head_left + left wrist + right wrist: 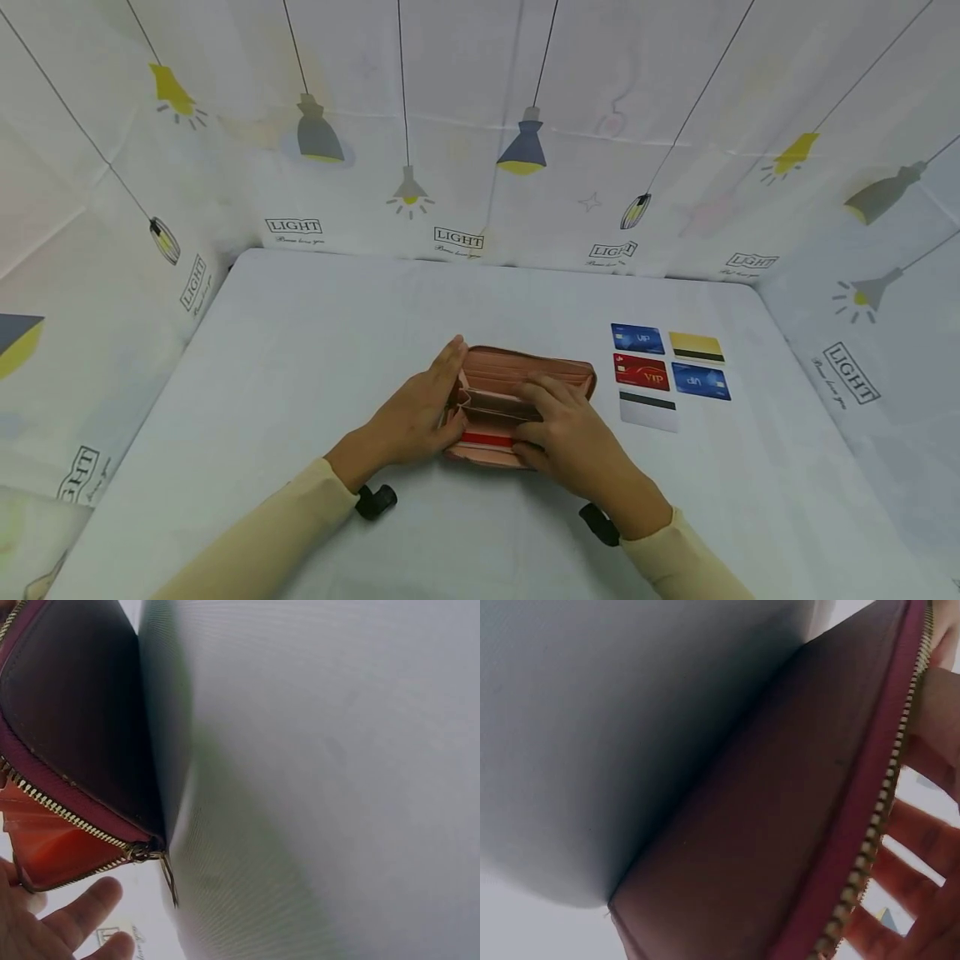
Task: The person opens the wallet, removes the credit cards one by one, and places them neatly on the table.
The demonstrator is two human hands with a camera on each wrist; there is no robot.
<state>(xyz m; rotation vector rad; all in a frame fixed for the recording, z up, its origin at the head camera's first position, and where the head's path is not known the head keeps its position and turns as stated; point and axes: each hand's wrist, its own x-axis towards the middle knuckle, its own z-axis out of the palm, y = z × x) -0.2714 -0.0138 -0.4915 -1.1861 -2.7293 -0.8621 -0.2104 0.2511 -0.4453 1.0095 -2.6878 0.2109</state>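
A zip-around wallet [491, 367], pink-brown inside, lies unzipped on the table in the head view, its compartments facing up. A red strip [486, 439], seemingly a card's edge, shows in its near part. At the wallet's left end my left hand [408, 417] holds it, thumb over the near side and fingers along the far side. My right hand [573, 433] reaches over the right half, with some fingers at the middle divider and thumb and forefinger pinching the near wall. Both wrist views show the wallet's dark outer cover and gold zip [870, 840]; a zip pull [169, 877] hangs loose.
Right of the wallet several cards lie flat: a blue card [637, 338], a gold card [697, 347], a red VIP card [641, 372], another blue card [701, 381] and a silver card [648, 411]. Lamp-printed white cloth [450, 100] hangs behind the white table [330, 317].
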